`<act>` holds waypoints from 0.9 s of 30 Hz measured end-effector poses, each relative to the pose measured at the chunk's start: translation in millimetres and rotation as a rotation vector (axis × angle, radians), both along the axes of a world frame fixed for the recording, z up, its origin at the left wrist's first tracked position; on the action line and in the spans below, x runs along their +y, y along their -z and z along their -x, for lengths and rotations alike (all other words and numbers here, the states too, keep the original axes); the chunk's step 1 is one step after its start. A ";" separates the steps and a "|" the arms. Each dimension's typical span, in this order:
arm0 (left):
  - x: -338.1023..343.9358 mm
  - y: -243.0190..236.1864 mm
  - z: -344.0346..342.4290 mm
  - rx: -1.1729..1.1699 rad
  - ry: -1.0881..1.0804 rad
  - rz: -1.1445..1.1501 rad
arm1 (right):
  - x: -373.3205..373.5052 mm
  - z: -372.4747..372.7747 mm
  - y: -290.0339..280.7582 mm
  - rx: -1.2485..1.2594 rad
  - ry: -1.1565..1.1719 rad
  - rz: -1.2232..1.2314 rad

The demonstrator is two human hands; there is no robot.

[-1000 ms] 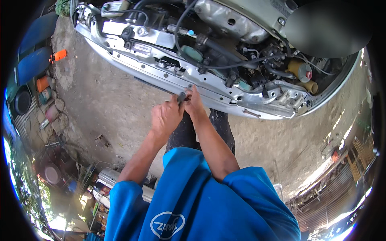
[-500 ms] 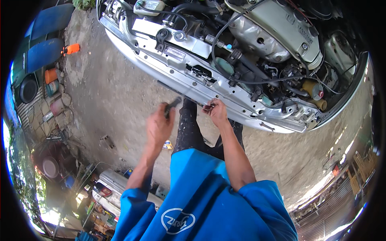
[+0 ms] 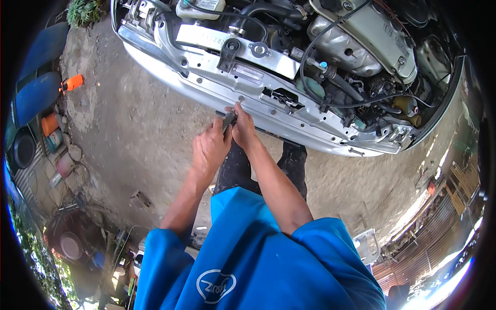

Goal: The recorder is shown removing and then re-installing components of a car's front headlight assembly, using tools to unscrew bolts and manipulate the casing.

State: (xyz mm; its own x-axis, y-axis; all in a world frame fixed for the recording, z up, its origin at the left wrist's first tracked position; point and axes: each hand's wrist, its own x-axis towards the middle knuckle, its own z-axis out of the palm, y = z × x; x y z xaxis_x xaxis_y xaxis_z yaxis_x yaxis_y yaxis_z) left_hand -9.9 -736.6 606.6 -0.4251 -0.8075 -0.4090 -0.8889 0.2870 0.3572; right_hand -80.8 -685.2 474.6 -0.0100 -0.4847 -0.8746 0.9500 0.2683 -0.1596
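At the front edge of an open car's silver bumper [image 3: 170, 77], my two hands are close together. My left hand [image 3: 209, 144] is closed around a short dark grey tool [image 3: 228, 120], its kind unclear, which points up toward the bumper edge. Right beside it, my right hand [image 3: 244, 129] has its fingers pinched together by the tool's end. Whatever lies between those fingertips is hidden. Just beyond them a bolt [image 3: 241, 98] sits in the silver front panel [image 3: 206, 77]. Farther right, a small open-end wrench [image 3: 356, 151] lies on the bumper.
Behind the front panel lies the engine bay with a grey engine cover [image 3: 380, 39], hoses and a radiator [image 3: 268, 59]. On the dirt floor at left are an orange bottle [image 3: 73, 82], blue containers [image 3: 39, 95] and a black round tub [image 3: 23, 148]. Corrugated sheets [image 3: 413, 268] stand at lower right.
My right hand has moved left along the bumper to my left hand. The left hand has risen slightly with the dark tool, and the two now meet. The whole view has shifted a little.
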 end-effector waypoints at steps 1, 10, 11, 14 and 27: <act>-0.9 -0.8 -4.1 -0.009 -0.004 -0.021 | -3.5 -6.4 2.9 0.005 0.006 -0.003; -4.3 -1.4 -30.6 -0.014 0.139 -0.143 | -7.6 -24.4 16.4 0.008 0.158 -0.101; -4.6 -3.0 -28.6 -0.019 0.138 -0.141 | -8.7 -21.1 14.4 -0.101 0.213 -0.082; -8.4 -12.5 -13.9 -0.038 0.323 -0.130 | -11.2 -14.7 12.0 -0.218 0.284 -0.126; -8.7 -15.6 -4.7 0.018 0.296 -0.102 | -9.7 -18.2 3.0 -0.388 0.316 -0.090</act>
State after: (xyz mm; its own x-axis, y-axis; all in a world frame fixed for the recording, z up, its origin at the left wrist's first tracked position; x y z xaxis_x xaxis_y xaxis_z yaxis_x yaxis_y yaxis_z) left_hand -5.2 -745.3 622.2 -0.6434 -0.6029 -0.4717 -0.7654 0.4943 0.4121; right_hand -62.6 -694.9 471.6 0.1904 -0.4331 -0.8810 0.9716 -0.0453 0.2322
